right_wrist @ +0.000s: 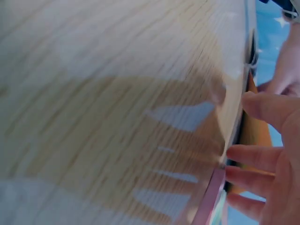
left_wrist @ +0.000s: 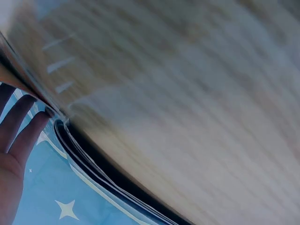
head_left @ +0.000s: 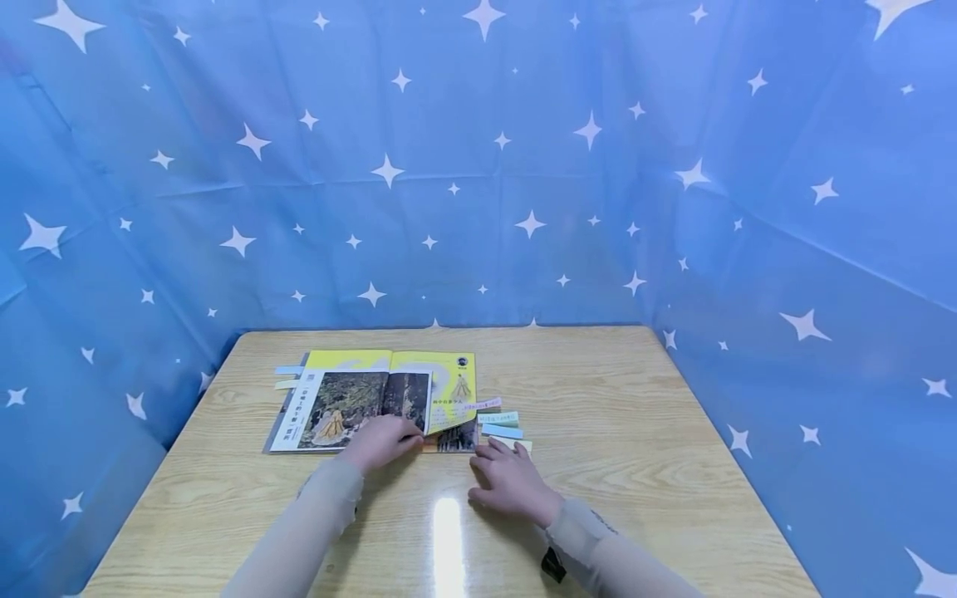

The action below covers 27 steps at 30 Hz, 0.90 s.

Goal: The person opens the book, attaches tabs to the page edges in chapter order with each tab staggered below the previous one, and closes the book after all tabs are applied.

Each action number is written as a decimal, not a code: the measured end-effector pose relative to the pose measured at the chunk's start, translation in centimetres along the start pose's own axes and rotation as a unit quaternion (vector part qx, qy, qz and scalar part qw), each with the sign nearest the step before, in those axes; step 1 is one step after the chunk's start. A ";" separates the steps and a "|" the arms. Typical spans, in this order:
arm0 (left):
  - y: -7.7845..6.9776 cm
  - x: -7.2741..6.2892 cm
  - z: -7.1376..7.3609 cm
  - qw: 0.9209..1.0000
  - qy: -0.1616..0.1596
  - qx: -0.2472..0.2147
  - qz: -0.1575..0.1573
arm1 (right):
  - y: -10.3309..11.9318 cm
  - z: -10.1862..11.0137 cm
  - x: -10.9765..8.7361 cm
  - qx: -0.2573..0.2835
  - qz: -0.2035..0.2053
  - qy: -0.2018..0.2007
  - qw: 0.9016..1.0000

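An open magazine lies on the wooden table, with a photo of a yellow-robed figure on its left side. On its right side a yellow page stands raised at the lower edge, over a darker picture page. My left hand is at the lower edge near the middle fold; in the left wrist view its fingers reach straight to the page edges, thumb hidden. My right hand is at the lower right corner, and its straight fingertips touch the edge beside the sticky tabs.
More sticky tabs stick out of the magazine's left side. Beneath is the light wooden table, with a bright reflection near its front. A blue star-patterned curtain hangs behind and at both sides.
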<state>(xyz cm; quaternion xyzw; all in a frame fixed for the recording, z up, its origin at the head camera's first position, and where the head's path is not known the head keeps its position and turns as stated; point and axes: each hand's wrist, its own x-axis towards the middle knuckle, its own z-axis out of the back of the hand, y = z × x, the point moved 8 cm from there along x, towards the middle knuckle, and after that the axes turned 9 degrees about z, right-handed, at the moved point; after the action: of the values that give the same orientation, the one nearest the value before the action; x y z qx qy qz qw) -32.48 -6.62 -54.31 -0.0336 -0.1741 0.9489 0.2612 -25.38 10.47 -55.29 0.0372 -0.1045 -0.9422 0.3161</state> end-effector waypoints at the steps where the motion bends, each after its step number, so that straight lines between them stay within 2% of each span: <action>1: -0.2 0.1 0.1 1.000 -0.007 0.003 -0.002 | -0.1 0.0 0.1 -0.002 0.000 0.002 1.000; 8: -1.0 0.7 0.4 0.997 -0.065 0.039 -0.006 | -0.4 0.6 0.7 0.001 -0.008 -0.016 1.000; 14: -0.4 0.2 0.2 0.994 -0.094 0.055 0.012 | 0.0 1.4 1.3 0.014 -0.006 -0.033 0.999; 17: 0.1 -0.2 0.0 0.995 -0.088 0.042 0.016 | 0.0 1.3 1.5 0.019 -0.007 -0.031 0.999; 21: 0.6 -0.5 -0.2 0.998 -0.059 0.001 0.021 | -0.5 1.1 1.8 0.028 -0.005 -0.038 0.999; 24: 0.7 -0.1 -0.1 0.999 -0.037 -0.027 0.023 | -1.3 1.3 2.2 0.030 -0.011 -0.049 0.998; 27: 0.5 0.6 -0.2 0.999 -0.018 -0.032 0.013 | -2.1 1.4 2.6 0.034 -0.021 -0.050 0.998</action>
<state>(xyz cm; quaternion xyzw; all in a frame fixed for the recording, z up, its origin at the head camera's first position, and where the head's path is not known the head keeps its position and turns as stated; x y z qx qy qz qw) -33.18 -6.69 -54.62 -0.0268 -0.2089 0.9465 0.2446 -28.90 10.73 -54.39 0.0035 -0.1516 -0.9453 0.2888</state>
